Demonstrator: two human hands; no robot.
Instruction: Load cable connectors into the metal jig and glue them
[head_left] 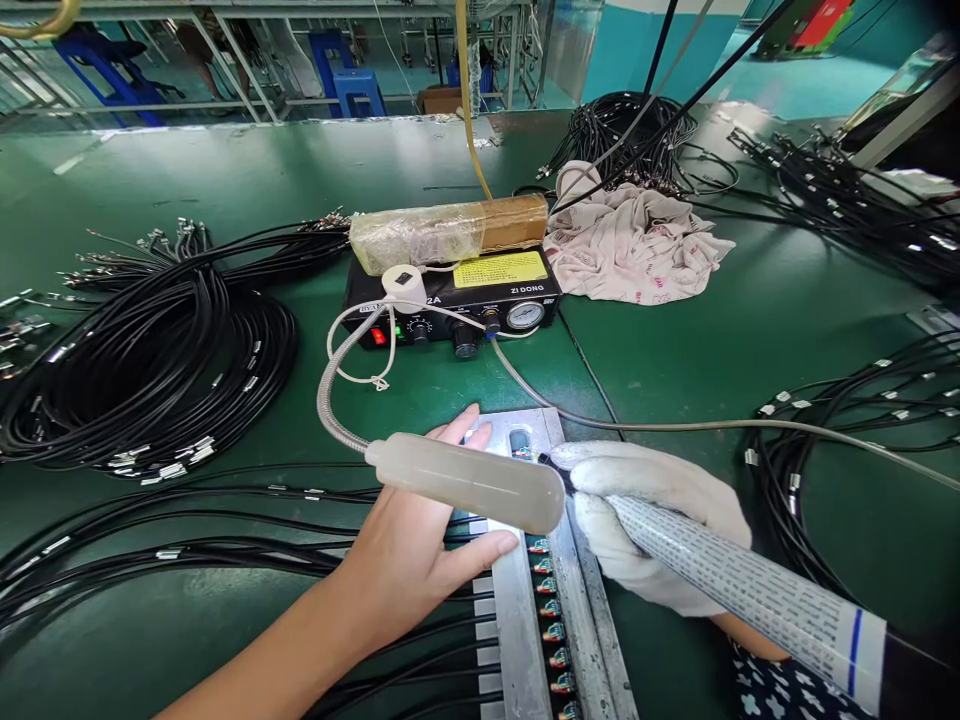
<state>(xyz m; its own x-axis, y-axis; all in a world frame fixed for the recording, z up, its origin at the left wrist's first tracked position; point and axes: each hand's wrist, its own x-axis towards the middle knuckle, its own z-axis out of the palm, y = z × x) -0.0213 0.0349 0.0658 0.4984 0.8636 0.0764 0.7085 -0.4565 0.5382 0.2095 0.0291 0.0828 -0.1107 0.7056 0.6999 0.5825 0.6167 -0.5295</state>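
My bare left hand (pixel 409 555) lies across a long metal fixture (pixel 517 630), thumb and fingers stretched out over it. A row of small connector ends (pixel 551 608) with coloured wires sits in the fixture's slot, and black cables (pixel 300 550) run from it to the left. My white-gloved right hand (pixel 660 520) grips a dispensing syringe (pixel 750 590) with a printed label, its dark tip end near the fixture's upper part. A pale tube-shaped lamp head (pixel 465 482) on a bendy neck hangs in front, hiding part of my left hand and the fixture.
A black dispenser box (pixel 457 310) with dial and gauge stands behind, carrying a wrapped carton (pixel 450 230). A clear hose (pixel 675 427) runs right from it. Coiled black cables (pixel 247 360) lie left, more cable bundles (pixel 832 190) right, beside a crumpled cloth (pixel 637 245).
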